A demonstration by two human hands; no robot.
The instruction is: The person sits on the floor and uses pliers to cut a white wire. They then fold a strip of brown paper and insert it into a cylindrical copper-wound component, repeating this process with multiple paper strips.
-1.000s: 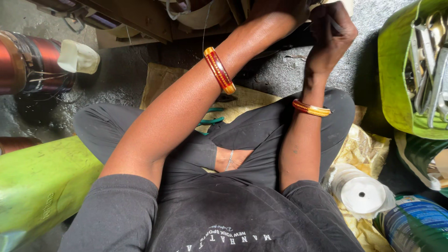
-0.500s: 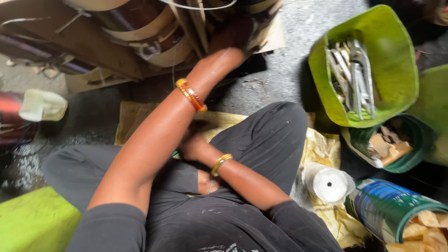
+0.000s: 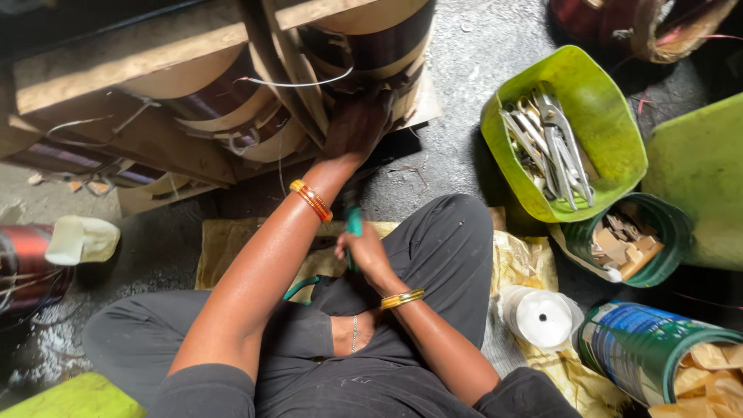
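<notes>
I sit cross-legged on the floor. My left hand (image 3: 356,128) reaches forward and rests on a large copper-wound coil (image 3: 371,46) set in a wooden frame, fingers pressed to its lower edge. My right hand (image 3: 365,251) is over my lap, closed around a green-handled tool (image 3: 353,220) that points up toward the coil. Another green handle (image 3: 300,288) shows under my left forearm. Both wrists wear bangles.
A lime-green tub (image 3: 569,135) of metal tools stands at right, with a dark green tub (image 3: 635,244) of brown scraps and a white tape roll (image 3: 542,317) below it. A can (image 3: 658,356) of paper sits at bottom right. A copper spool (image 3: 27,263) lies at left.
My right hand has come out from under the left forearm and now grips the green-handled tool. The left hand stays on the coil. The view has tilted slightly.
</notes>
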